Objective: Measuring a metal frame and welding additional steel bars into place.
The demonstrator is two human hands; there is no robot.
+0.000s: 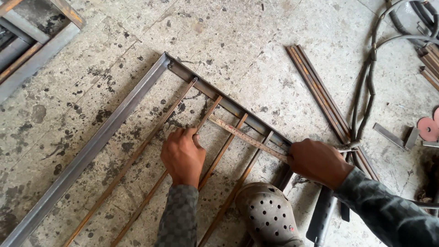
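A grey steel frame [105, 130] lies on the concrete floor, its corner at the top. Several thin rusty bars [137, 155] run across it from the right-hand rail. A worn tape measure blade [244, 137] lies across the bars near that rail. My left hand [183, 155] rests on one bar, fingers pressing the blade's left end against it. My right hand [318, 161] grips the tape's other end at the frame's right rail. Its fingers are closed and hide the tape's case.
A bundle of rusty bars [318, 91] lies to the right, beside grey cables [368, 82]. Pink grinding discs [429, 128] and metal offcuts [388, 136] sit at the far right. My grey perforated clog [270, 215] stands by the frame. More steel sections [32, 50] lie top left.
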